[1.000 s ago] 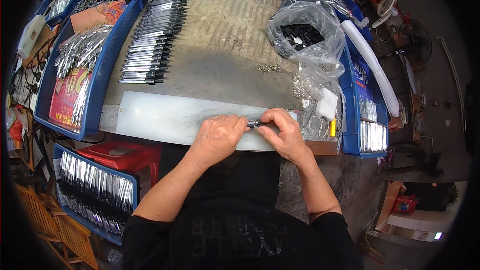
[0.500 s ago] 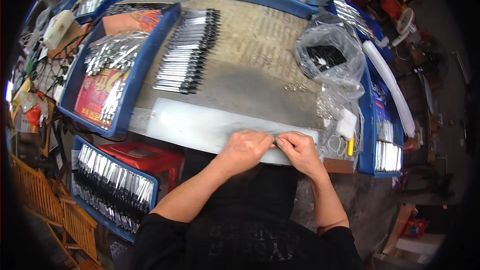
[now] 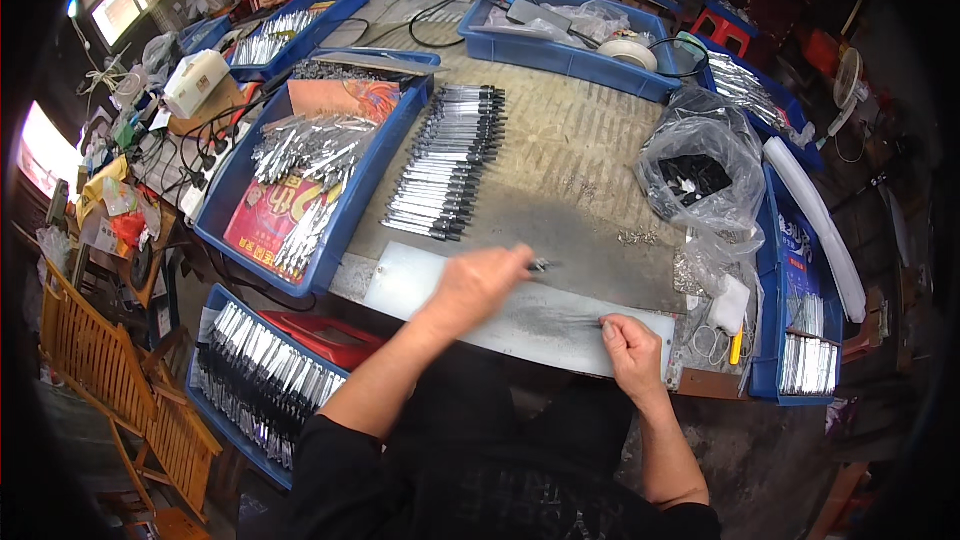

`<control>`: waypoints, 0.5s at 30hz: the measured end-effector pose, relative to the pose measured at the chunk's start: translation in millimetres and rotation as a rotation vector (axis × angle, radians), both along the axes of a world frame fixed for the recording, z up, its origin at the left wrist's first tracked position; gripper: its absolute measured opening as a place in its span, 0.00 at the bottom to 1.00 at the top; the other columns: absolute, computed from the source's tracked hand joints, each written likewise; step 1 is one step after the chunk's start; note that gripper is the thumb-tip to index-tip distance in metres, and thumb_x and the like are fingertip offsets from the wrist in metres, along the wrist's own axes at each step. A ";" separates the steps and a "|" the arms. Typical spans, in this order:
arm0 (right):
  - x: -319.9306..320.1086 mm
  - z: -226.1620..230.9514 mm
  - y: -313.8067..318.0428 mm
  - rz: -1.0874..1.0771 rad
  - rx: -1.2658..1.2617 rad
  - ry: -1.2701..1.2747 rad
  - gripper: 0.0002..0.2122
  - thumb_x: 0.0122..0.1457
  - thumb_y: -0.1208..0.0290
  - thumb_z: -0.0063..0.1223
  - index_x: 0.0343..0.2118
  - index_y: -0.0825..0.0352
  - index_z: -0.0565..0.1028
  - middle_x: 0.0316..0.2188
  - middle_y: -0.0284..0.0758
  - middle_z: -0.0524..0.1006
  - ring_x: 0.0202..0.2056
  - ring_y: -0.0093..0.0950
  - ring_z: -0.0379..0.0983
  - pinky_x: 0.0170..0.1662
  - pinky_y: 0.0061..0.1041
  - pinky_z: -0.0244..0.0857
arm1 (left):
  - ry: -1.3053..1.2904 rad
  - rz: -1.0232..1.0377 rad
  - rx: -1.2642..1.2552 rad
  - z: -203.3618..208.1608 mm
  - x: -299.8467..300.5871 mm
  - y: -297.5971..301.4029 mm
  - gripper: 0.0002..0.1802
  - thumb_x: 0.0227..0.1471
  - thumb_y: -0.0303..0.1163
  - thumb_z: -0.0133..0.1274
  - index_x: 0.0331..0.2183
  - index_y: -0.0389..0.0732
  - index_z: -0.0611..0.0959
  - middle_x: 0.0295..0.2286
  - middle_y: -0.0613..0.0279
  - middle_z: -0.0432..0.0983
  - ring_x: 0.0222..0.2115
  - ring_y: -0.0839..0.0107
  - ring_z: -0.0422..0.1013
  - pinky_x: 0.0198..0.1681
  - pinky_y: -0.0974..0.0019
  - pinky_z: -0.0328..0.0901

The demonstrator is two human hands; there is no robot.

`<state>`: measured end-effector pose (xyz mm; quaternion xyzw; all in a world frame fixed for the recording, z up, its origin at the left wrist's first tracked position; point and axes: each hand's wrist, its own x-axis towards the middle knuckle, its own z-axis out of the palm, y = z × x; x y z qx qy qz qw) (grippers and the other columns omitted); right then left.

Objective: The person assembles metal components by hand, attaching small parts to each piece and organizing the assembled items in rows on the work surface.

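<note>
Dusty tabletop [image 3: 590, 145] holds thin, shiny pens [image 3: 446, 165] side by side, maybe to stay neat. Over a smooth white board [image 3: 550, 325], the left hand [image 3: 482, 288] pinches what looks like a pen [image 3: 542, 265]. The right hand [image 3: 635, 355] is curled at the board; I cannot tell if it pinches anything.

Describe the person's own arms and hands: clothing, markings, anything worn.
Left hand and right hand are ungloved, forearms bare. Sleeves are black and short, part of a black shirt with faint print. No watch or cable shows at the wrists; motion blur hides finer left-hand detail.
</note>
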<state>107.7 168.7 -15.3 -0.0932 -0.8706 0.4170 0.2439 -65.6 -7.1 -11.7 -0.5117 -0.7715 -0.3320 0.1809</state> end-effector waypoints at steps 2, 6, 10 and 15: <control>0.4 3.2 -0.4 0.019 0.021 -0.014 0.06 0.53 0.73 0.49 0.27 0.71 0.73 0.19 0.40 0.73 0.21 0.32 0.70 0.24 0.25 0.62 | 0.026 0.086 0.008 6.1 -33.1 -11.3 0.13 0.39 0.27 0.56 0.32 0.42 0.74 0.20 0.59 0.72 0.21 0.62 0.70 0.23 0.63 0.64; -1.9 2.7 -2.4 0.027 0.080 -0.002 0.05 0.50 0.75 0.50 0.26 0.71 0.73 0.18 0.39 0.73 0.19 0.32 0.69 0.23 0.26 0.61 | 0.099 0.225 -0.086 10.7 -87.6 -28.7 0.08 0.43 0.31 0.53 0.29 0.42 0.74 0.20 0.60 0.71 0.22 0.61 0.69 0.23 0.60 0.64; -0.9 3.4 -2.7 0.024 0.108 0.004 0.04 0.49 0.76 0.50 0.26 0.70 0.74 0.17 0.39 0.72 0.18 0.32 0.68 0.22 0.27 0.60 | 0.117 0.226 -0.093 2.6 -122.9 -28.1 0.07 0.42 0.30 0.53 0.29 0.41 0.75 0.22 0.59 0.71 0.25 0.59 0.69 0.28 0.59 0.64; -0.4 1.6 -2.1 0.029 0.117 0.003 0.03 0.48 0.76 0.50 0.25 0.70 0.74 0.17 0.38 0.72 0.18 0.33 0.68 0.22 0.27 0.60 | 0.158 0.136 -0.093 -9.6 -139.9 -18.2 0.08 0.41 0.29 0.53 0.29 0.40 0.75 0.26 0.59 0.71 0.29 0.59 0.69 0.34 0.60 0.63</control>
